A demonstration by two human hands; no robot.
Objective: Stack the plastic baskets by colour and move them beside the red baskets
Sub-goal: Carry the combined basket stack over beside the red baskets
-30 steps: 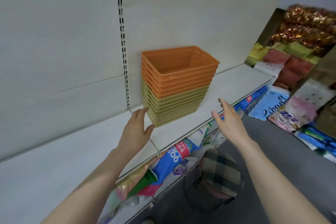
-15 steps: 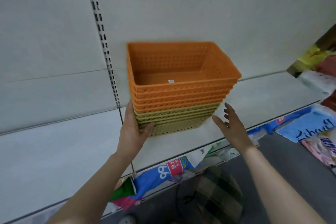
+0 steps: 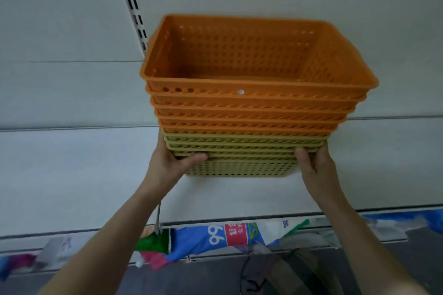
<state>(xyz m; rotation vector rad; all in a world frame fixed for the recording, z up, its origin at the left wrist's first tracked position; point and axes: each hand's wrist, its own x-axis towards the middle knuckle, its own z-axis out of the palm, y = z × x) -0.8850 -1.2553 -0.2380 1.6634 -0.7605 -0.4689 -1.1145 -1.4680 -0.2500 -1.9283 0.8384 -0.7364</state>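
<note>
One nested stack of perforated plastic baskets fills the middle of the head view. Several orange baskets (image 3: 251,105) sit on top of several olive-yellow baskets (image 3: 239,167). My left hand (image 3: 170,163) grips the lower left corner of the yellow baskets, thumb on the front wall. My right hand (image 3: 314,165) grips the lower right corner the same way. The stack's base is close above the white shelf (image 3: 72,187); whether it touches the shelf I cannot tell. No red baskets are in view.
The white back wall carries a slotted upright rail (image 3: 134,5) just left of the stack. Colourful packaged goods (image 3: 227,235) hang below the shelf's front edge. Bare shelf surface stretches to the left and right of the stack.
Both hands have closed on the bottom corners of the stack; before, the right hand hovered open beside it. The camera has come closer, and the stack looms larger.
</note>
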